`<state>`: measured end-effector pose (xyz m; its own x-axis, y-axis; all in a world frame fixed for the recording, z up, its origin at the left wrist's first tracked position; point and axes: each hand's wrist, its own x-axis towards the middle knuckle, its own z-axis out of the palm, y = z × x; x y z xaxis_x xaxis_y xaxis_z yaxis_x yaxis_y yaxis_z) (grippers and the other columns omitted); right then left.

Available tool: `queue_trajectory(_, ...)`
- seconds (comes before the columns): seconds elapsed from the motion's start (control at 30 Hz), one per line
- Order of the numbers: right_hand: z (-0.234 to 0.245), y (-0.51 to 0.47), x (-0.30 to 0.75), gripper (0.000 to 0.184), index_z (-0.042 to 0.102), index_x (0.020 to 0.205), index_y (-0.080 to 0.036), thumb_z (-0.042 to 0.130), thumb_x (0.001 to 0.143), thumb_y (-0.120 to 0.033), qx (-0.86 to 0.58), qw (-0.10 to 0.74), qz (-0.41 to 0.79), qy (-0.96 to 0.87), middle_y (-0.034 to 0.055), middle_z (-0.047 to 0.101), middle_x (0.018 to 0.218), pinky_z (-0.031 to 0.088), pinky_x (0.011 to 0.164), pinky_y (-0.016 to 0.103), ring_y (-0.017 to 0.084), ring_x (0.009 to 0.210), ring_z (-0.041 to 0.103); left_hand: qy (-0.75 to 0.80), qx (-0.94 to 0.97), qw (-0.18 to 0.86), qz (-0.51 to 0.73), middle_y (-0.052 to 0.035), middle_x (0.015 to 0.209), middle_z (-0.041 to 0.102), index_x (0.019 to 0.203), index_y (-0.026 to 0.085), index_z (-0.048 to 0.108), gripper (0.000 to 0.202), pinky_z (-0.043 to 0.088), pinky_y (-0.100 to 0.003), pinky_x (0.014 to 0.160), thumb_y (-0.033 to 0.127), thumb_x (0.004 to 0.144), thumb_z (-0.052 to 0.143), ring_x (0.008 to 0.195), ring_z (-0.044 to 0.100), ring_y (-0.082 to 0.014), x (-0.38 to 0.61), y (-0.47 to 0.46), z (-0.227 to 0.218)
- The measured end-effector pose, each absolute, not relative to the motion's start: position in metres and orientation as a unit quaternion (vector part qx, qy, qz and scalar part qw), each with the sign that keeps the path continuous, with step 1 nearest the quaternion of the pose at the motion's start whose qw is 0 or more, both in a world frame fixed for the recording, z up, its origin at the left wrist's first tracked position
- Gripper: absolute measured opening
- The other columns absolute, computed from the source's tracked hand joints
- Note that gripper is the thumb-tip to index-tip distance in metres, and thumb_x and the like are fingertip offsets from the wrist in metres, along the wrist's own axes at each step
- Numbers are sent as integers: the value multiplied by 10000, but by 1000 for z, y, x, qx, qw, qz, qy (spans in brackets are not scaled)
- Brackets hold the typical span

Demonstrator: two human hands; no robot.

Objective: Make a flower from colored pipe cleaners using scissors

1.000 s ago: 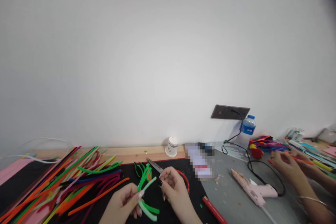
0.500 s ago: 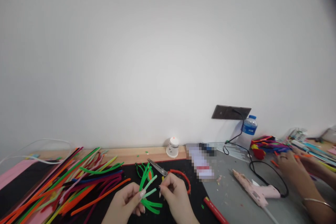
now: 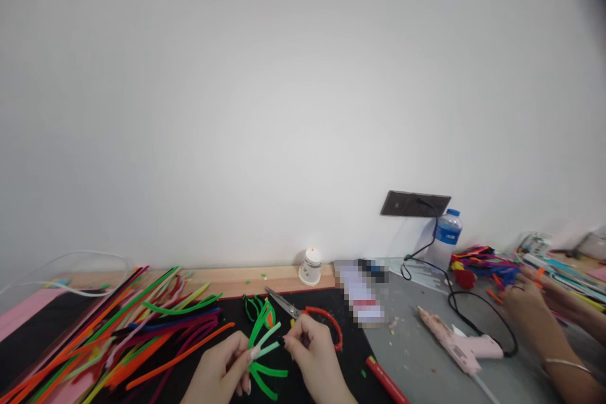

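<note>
My left hand point(image 3: 225, 363) pinches a bunch of green pipe cleaners point(image 3: 269, 370) at its middle, their ends fanning out. Two pale mint pipe cleaner ends point(image 3: 269, 348) point right from that bunch. My right hand point(image 3: 315, 356) is closed in a pinch on a small black piece point(image 3: 281, 341), at the tip of the lower mint end; whether they touch is hard to tell. Behind the hands lie scissors point(image 3: 288, 307) with red handles, partly covered by the right hand. A green looped piece with orange inside point(image 3: 269, 317) rests beside the blades.
Loose colourful pipe cleaners point(image 3: 156, 328) cover the left side. A white cup point(image 3: 310, 267) stands by the wall. On the right are a pixelated phone-like object point(image 3: 362, 293), a red tube point(image 3: 386, 380), a corded pink glue gun point(image 3: 454, 341), a bottle point(image 3: 448, 230) and another person's hands point(image 3: 528, 297).
My right hand has moved slightly left, bringing the black piece up to the mint end. The left hand has shifted a little left with the bunch. The view moved slightly.
</note>
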<state>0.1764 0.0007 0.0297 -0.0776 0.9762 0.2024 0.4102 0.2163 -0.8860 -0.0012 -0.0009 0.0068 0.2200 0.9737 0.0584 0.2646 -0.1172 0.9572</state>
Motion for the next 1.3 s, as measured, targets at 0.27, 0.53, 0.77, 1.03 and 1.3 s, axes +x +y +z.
queue_trajectory(0.27, 30, -2, 182, 129, 403, 677, -186, 414, 790, -123, -511, 381, 204, -743, -18, 466, 663, 309, 566, 199, 112, 614, 427, 475, 617, 489, 394, 66, 422, 496, 562, 234, 343, 326, 389, -206, 441, 457, 780, 442, 402, 476, -118, -2, 1, 2)
queue_trajectory(0.53, 32, -5, 183, 137, 373, 682, -193, 375, 806, -136, -505, 319, 113, -794, 8, 484, 705, 311, 568, 212, 133, 639, 441, 492, 659, 434, 368, 62, 411, 499, 556, 240, 324, 322, 381, -205, 451, 431, 801, 409, 403, 481, -125, 0, 0, -1)
queue_trajectory(0.77, 32, -1, 177, 124, 461, 656, -178, 451, 757, -108, -529, 377, 219, -728, -24, 461, 621, 307, 537, 192, 107, 580, 429, 494, 625, 456, 398, 69, 421, 491, 554, 238, 340, 336, 384, -207, 458, 463, 794, 413, 413, 479, -126, -3, 2, -2)
queue_trajectory(1.03, 24, -3, 168, 148, 512, 587, -162, 492, 716, -92, -502, 385, 323, -704, -38, 463, 548, 315, 538, 187, 96, 559, 432, 478, 577, 499, 435, 60, 433, 520, 556, 221, 402, 358, 391, -212, 462, 515, 749, 471, 423, 476, -123, -2, 4, 0)
queue_trajectory(1.3, 21, 3, 167, 152, 441, 618, -170, 513, 739, -227, -472, 453, 490, -577, -72, 425, 449, 248, 350, 159, 52, 351, 341, 474, 599, 518, 387, 65, 451, 513, 555, 216, 392, 359, 374, -197, 422, 515, 739, 470, 400, 506, -111, 3, 0, -4)
